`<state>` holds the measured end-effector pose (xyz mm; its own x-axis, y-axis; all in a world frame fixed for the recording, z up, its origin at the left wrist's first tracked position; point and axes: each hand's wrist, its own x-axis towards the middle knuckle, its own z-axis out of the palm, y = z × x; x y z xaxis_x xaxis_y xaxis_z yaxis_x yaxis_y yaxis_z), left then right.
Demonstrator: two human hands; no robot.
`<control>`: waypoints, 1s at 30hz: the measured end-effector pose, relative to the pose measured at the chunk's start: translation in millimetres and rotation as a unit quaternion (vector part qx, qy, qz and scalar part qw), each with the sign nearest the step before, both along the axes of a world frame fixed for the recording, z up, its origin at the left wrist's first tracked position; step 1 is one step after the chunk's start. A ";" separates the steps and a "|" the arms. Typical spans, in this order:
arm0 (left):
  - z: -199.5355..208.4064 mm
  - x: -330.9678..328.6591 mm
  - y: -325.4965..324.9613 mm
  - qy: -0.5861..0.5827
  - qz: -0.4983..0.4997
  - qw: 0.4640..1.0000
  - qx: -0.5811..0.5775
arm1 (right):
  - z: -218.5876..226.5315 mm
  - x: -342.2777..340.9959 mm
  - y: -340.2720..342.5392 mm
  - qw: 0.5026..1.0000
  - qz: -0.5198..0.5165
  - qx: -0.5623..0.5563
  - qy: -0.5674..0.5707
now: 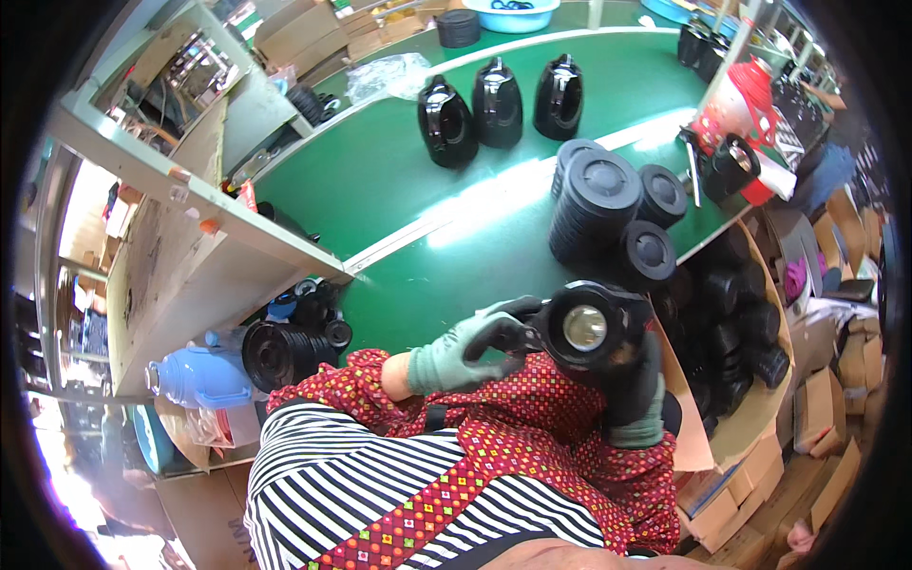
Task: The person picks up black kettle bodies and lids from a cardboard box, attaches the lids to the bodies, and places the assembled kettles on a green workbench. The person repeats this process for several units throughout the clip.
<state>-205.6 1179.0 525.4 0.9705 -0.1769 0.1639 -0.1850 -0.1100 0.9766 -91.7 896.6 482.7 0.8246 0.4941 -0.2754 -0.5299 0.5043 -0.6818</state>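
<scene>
Left: smooth light-blue plastic-looking jug (204, 376). Left hand in grey-green glove with black-coated fingers (475, 350): fingers curled at left side of round black vessel with shiny silvery interior (582, 328); grip or mere touch, cannot tell. Vessel sits near, directly right of left hand; mouth faces up toward wearer, long axis foreshortened. Beyond: matt black ridged disc stack (600, 190). Right hand, gloved likewise (635, 389), wraps vessel's right side, holding closest. Right: tan cardboard carton (692, 442).
</scene>
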 end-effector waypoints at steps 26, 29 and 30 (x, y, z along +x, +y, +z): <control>-136.7 196.0 353.8 0.056 0.715 0.692 0.081 | -54.3 -20.4 35.4 0.734 0.048 -0.445 -0.511; -139.2 165.4 360.1 0.005 0.780 0.609 0.143 | -50.5 -20.1 38.3 0.720 0.058 -0.440 -0.533; -136.1 147.8 368.3 0.008 0.806 0.565 0.176 | -49.1 -19.4 38.7 0.704 0.062 -0.451 -0.545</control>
<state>-57.8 1547.4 389.3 -0.0826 0.9201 0.3830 0.4407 -0.3109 0.8421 -111.1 935.3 433.7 0.7544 0.6109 0.2401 0.5548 -0.3979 -0.7307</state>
